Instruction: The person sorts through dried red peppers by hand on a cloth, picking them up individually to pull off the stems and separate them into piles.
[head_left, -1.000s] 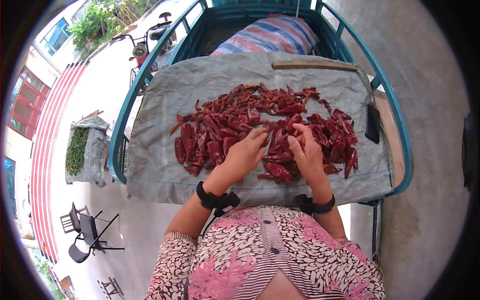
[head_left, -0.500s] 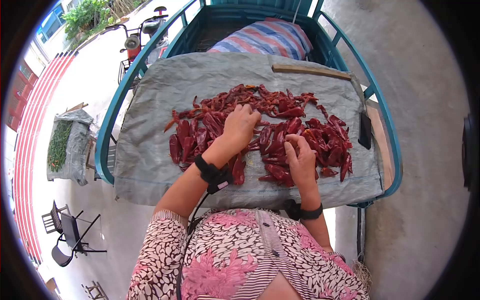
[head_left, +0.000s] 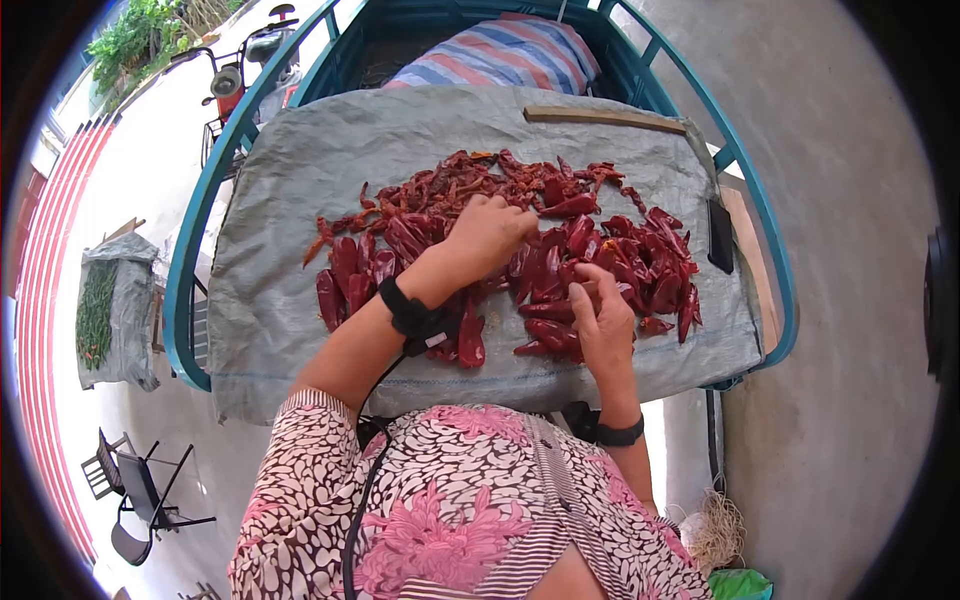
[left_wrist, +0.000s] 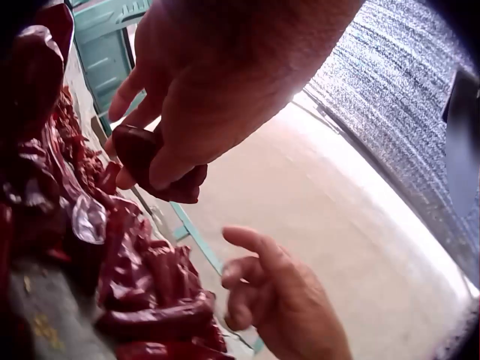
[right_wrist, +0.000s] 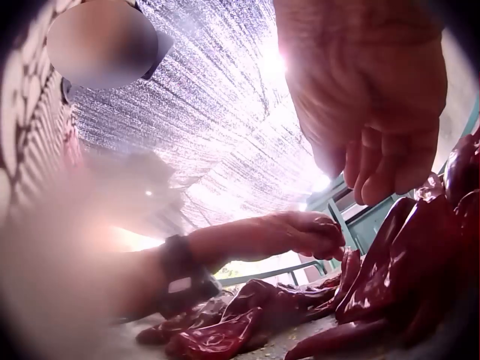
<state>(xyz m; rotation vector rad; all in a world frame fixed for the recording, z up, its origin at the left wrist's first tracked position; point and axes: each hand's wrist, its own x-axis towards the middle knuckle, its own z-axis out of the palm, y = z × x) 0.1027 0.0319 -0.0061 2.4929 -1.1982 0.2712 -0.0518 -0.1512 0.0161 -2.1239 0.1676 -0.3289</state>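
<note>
Pinching a dark red chilli [left_wrist: 136,154] between thumb and fingers, your left hand [head_left: 488,240] is above the middle of the spread, beside the shrivelled chillies [head_left: 440,188] along the far side. Your right hand [head_left: 606,325] sits to its right and nearer you, its fingers loosely bent and parted. Plump red chillies [head_left: 660,275] lie just beyond and to the right of it; more, the left-side chillies [head_left: 342,262], lie left of your left forearm. All rest on the grey-sheeted surface [head_left: 270,320], left of a black phone [head_left: 720,236].
</note>
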